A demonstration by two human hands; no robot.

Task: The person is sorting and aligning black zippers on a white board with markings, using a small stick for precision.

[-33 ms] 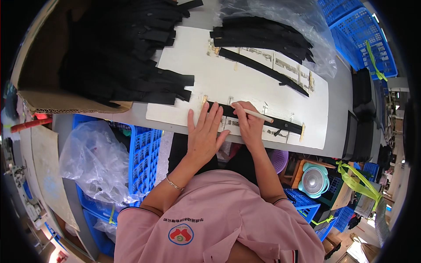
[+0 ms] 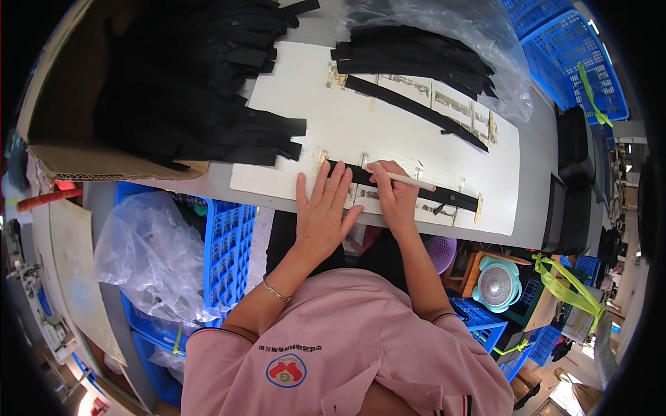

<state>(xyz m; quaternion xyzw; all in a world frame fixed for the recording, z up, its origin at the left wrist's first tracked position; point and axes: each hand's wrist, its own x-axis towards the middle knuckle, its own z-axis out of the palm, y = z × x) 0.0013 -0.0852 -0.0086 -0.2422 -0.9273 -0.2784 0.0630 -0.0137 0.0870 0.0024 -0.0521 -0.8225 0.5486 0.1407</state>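
Observation:
A black zipper (image 2: 449,197) lies lengthwise along the near edge of a white board (image 2: 291,93), over dark marks on it. My left hand (image 2: 322,211) rests flat on the zipper's left end, fingers stretched and a little apart. Just right of it, my right hand (image 2: 395,197) is closed around a white pencil (image 2: 415,183). The pencil's tip end meets the zipper's upper edge near my left fingers; whether it touches is too small to tell. The zipper's pull hangs toward the near side. A second black zipper (image 2: 416,111) lies slanted farther up the board.
A large heap of black zippers (image 2: 208,90) spills from a cardboard box (image 2: 118,163) at left. Another pile of zippers (image 2: 416,55) sits at the far side by clear plastic (image 2: 513,90). Blue baskets (image 2: 232,243) stand below left, and a blue crate (image 2: 572,62) at far right.
The rear end of the pencil has tipped slightly away from me and to the right. My left hand and the zipper stay where they were.

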